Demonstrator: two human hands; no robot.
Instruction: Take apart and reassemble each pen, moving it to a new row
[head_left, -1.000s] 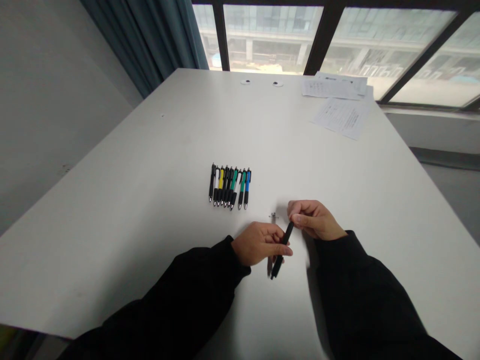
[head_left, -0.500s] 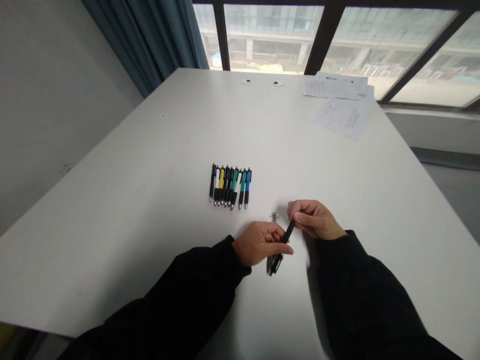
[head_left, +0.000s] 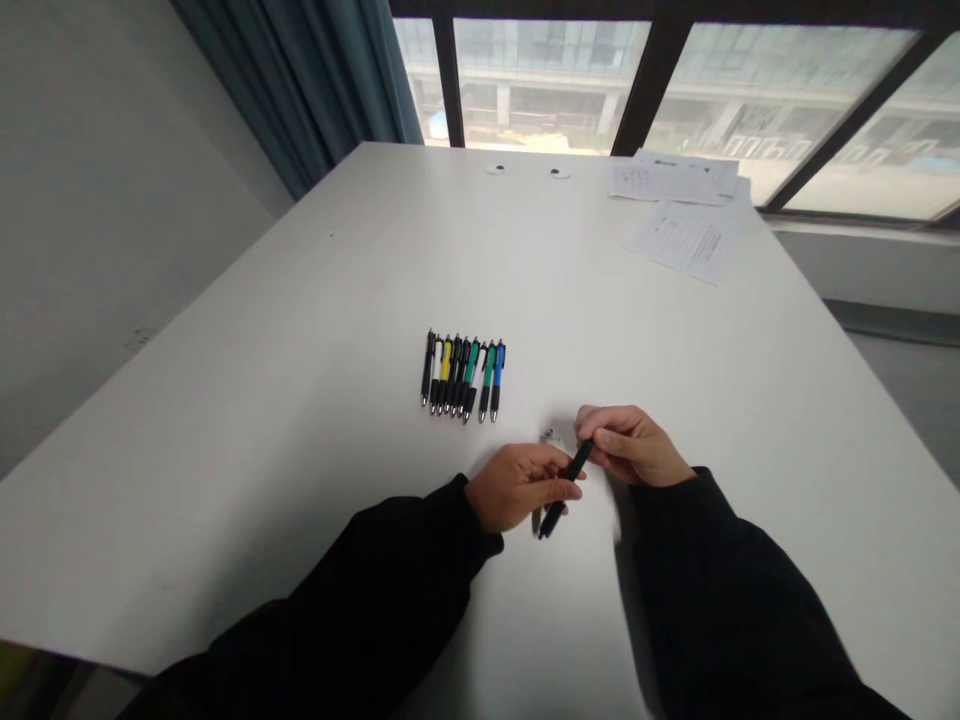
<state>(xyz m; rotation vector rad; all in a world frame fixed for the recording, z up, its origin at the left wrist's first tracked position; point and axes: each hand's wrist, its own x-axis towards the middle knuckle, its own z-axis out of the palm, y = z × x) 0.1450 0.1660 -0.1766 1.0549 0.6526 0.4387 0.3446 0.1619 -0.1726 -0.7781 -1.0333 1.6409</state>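
Two-handed manipulation: left hand (head_left: 517, 487) grasps the black pen (head_left: 577, 464), right hand (head_left: 630, 443) pinches its one-o'clock end; further handling apparently calls for steady left-sided support.

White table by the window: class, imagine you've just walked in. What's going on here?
Someone in black sleeves is handling a black pen at the table. The left hand grips it along its length, while the right hand pinches its far end. Beyond the left hand, a row of pens in several colours lies side by side. Papers lie at the far right corner.
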